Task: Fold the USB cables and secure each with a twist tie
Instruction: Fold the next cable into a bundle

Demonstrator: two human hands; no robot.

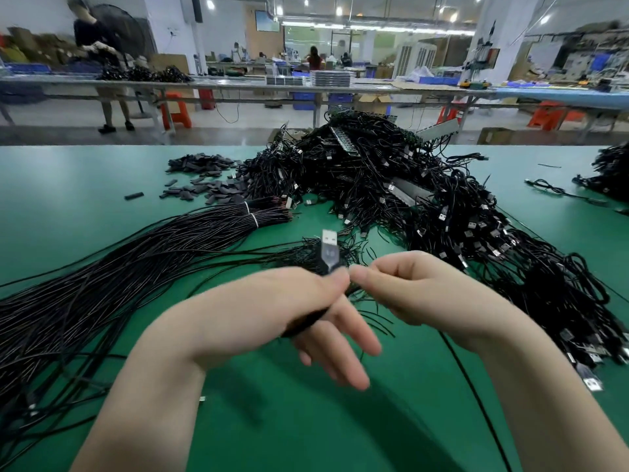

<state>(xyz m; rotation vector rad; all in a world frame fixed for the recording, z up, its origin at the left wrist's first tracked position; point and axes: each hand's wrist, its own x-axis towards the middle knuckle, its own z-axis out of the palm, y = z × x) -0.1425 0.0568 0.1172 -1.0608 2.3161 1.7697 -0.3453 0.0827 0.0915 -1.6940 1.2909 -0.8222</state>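
Observation:
My left hand holds a folded black USB cable between thumb and forefinger. Its silver USB plug sticks up above the fingers, and my other fingers are spread downward. My right hand meets the left at the fingertips and pinches at the cable just under the plug. I cannot make out a twist tie between the fingers. One strand of black cable trails from the hands toward the near table edge. Thin black twist ties lie scattered on the green table behind my hands.
A big heap of tied USB cables fills the middle and right. Long loose cables, banded with white ties, fan out to the left. Small black sleeves lie at the back left. Another cable heap sits far right. A person stands at a far bench.

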